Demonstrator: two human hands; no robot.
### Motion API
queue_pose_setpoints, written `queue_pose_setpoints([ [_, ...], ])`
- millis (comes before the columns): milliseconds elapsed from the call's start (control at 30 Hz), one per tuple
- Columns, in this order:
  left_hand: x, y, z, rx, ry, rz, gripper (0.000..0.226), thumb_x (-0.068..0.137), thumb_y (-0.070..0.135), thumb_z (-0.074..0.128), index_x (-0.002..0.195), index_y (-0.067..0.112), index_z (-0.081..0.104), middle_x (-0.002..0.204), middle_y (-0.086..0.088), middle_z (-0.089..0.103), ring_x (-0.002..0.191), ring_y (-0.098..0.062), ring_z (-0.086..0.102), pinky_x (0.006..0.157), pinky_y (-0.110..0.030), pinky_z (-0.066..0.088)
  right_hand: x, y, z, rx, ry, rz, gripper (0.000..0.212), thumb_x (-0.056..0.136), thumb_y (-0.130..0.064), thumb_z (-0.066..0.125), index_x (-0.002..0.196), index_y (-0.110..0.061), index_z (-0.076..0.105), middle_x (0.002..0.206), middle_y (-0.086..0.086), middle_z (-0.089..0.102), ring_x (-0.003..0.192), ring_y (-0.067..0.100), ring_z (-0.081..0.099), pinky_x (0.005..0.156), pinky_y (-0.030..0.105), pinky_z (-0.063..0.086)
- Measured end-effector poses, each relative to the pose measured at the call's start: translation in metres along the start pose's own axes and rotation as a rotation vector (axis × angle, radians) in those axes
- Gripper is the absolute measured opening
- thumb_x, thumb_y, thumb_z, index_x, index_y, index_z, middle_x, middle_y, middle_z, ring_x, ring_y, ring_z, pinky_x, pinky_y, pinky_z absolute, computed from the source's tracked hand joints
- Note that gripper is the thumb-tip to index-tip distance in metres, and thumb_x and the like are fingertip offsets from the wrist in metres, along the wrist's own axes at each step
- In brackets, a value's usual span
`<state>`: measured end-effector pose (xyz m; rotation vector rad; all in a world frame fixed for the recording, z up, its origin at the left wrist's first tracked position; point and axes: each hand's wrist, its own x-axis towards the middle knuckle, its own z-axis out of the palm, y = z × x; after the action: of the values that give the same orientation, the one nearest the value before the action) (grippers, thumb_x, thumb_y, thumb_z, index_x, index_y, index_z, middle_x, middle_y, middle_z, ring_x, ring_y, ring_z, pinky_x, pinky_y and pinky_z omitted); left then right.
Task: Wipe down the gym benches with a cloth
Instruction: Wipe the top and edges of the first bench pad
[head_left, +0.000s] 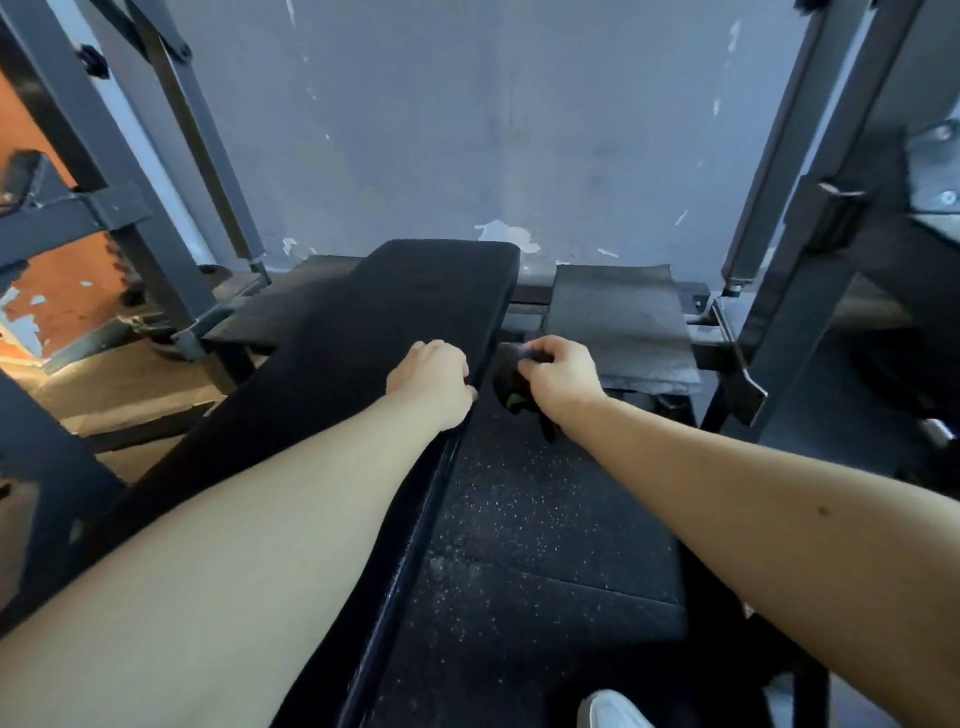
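Note:
A long black padded gym bench (363, 332) runs from the lower left toward the grey wall. My left hand (434, 376) grips the bench's right edge, fingers curled over the side. Just right of the bench, my right hand (561, 376) holds a dark cloth (511, 379) with a small green patch. The cloth hangs bunched beside the bench's edge, above the floor. Whether the cloth touches the bench cannot be told.
Grey steel rack uprights (779, 208) stand right and left (130, 208) of the bench. A dark rubber mat (618, 317) lies on the rack base by the wall. Speckled black rubber flooring (545, 519) lies to the right. A white shoe (613, 712) shows at the bottom.

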<state>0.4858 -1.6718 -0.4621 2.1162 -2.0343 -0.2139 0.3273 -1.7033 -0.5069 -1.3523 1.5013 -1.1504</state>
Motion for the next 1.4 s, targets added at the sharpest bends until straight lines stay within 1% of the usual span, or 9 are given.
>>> queue_pose_setpoints([
  [200,-0.015,0.000,-0.004,-0.039,-0.019,-0.092,0.035,0.097,0.035,0.070,0.131,0.028,0.064,0.134,-0.005,0.053,0.107,-0.023,0.057,0.070,-0.029,0.042,-0.021,-0.011,-0.008,0.036,0.045,0.101,0.015,0.095,-0.010,0.063,0.088,-0.022,0.071,0.087,0.006,0.073,0.084,0.027,0.072,0.076,0.041,0.064],
  [433,-0.015,-0.002,0.003,-0.051,0.009,-0.089,0.037,0.100,0.036,0.064,0.136,0.028,0.059,0.137,-0.002,0.052,0.127,-0.023,0.050,0.094,-0.036,0.047,-0.015,0.029,0.009,0.147,0.096,0.174,0.008,0.094,-0.017,0.066,0.096,-0.022,0.072,0.091,0.001,0.074,0.085,0.019,0.071,0.073,0.029,0.059],
  [567,-0.012,-0.003,0.011,-0.037,0.040,-0.112,0.038,0.098,0.040,0.064,0.135,0.031,0.060,0.138,-0.004,0.050,0.117,-0.026,0.058,0.083,-0.033,0.044,-0.002,0.043,0.021,0.248,0.101,0.159,0.011,0.092,-0.022,0.066,0.100,-0.019,0.072,0.092,0.001,0.074,0.088,0.021,0.072,0.077,0.031,0.060],
  [700,-0.011,-0.003,0.020,-0.004,0.120,-0.133,0.038,0.096,0.042,0.067,0.131,0.027,0.064,0.135,-0.004,0.052,0.120,-0.026,0.054,0.079,-0.034,0.041,0.008,0.038,0.029,0.315,0.146,0.109,0.007,0.097,-0.020,0.062,0.099,-0.020,0.068,0.093,-0.001,0.071,0.083,0.013,0.066,0.057,0.016,0.051],
  [800,-0.015,-0.004,0.023,0.000,0.192,-0.171,0.039,0.093,0.048,0.068,0.126,0.026,0.069,0.129,0.000,0.055,0.130,-0.021,0.044,0.081,-0.037,0.044,0.021,0.034,0.038,0.310,0.186,0.056,0.007,0.097,-0.018,0.061,0.095,-0.023,0.066,0.091,-0.004,0.070,0.086,0.016,0.067,0.083,0.035,0.059],
  [967,-0.018,-0.018,0.032,-0.090,0.172,-0.181,0.038,0.095,0.051,0.061,0.130,0.036,0.065,0.135,0.009,0.053,0.128,-0.015,0.047,0.082,-0.033,0.043,0.034,0.030,0.055,0.413,0.159,0.035,0.039,0.099,-0.014,0.062,0.138,-0.017,0.059,0.121,-0.012,0.061,0.111,0.009,0.059,0.083,0.011,0.048],
  [1067,-0.018,-0.024,0.034,-0.087,0.119,-0.172,0.040,0.096,0.049,0.056,0.135,0.040,0.061,0.137,0.014,0.051,0.133,-0.011,0.040,0.083,-0.031,0.037,0.038,0.032,0.068,0.437,0.166,0.069,0.031,0.096,-0.014,0.066,0.126,-0.016,0.071,0.117,-0.002,0.072,0.108,0.016,0.068,0.088,0.022,0.052],
  [1233,-0.019,-0.025,0.033,-0.089,0.110,-0.150,0.039,0.097,0.047,0.056,0.134,0.040,0.061,0.137,0.019,0.048,0.135,-0.009,0.037,0.087,-0.030,0.034,0.023,0.042,0.082,0.550,0.204,0.092,0.021,0.088,-0.012,0.071,0.103,-0.024,0.078,0.097,-0.009,0.076,0.095,0.012,0.072,0.094,0.038,0.058],
  [1400,-0.019,-0.023,0.033,-0.034,0.116,-0.113,0.038,0.100,0.045,0.054,0.136,0.038,0.061,0.138,0.022,0.048,0.137,-0.007,0.033,0.092,-0.031,0.037,-0.004,0.066,0.089,0.634,0.133,0.087,0.015,0.087,-0.010,0.075,0.097,-0.021,0.077,0.094,-0.004,0.076,0.090,0.017,0.074,0.083,0.042,0.063],
])
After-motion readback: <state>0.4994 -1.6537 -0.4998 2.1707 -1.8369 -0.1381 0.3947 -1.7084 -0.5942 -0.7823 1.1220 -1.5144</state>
